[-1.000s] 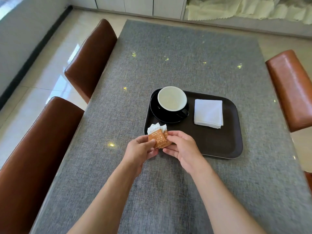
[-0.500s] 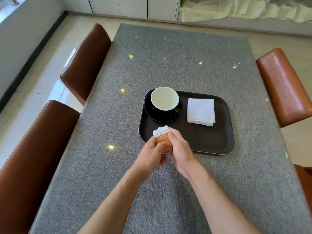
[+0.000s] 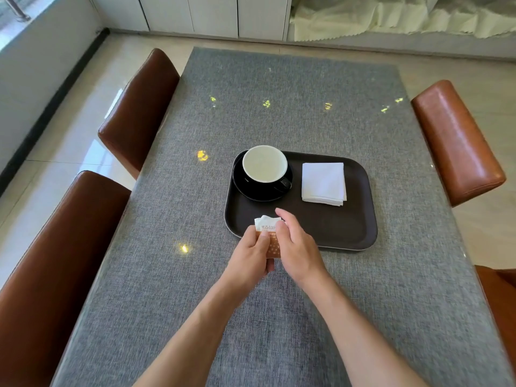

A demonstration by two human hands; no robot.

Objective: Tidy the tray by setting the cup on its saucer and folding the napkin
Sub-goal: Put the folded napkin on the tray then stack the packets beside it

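Observation:
A dark brown tray [image 3: 360, 241] lies on the grey table. At its far left a black cup with a pale inside [image 3: 264, 163] stands on a black saucer [image 3: 243, 188]. A folded white napkin [image 3: 323, 183] lies on the tray's far right. At the tray's near left corner my left hand [image 3: 251, 254] pinches small orange and white sugar packets [image 3: 268, 229], held upright. My right hand [image 3: 296, 247] is against the packets from the right, its fingers mostly straight and the index finger lifted over them.
Brown leather chairs stand along both sides: two on the left [image 3: 136, 113] [image 3: 55, 263] and one on the right [image 3: 458, 141], with another at the right edge [image 3: 499, 297]. White cabinets [image 3: 212, 15] and pale cloth [image 3: 391, 15] line the far wall.
Both hands have drawn the packets slightly nearer me and stood them more upright. My right fingers have loosened from the packets and lifted. Cup, saucer and napkin have not moved.

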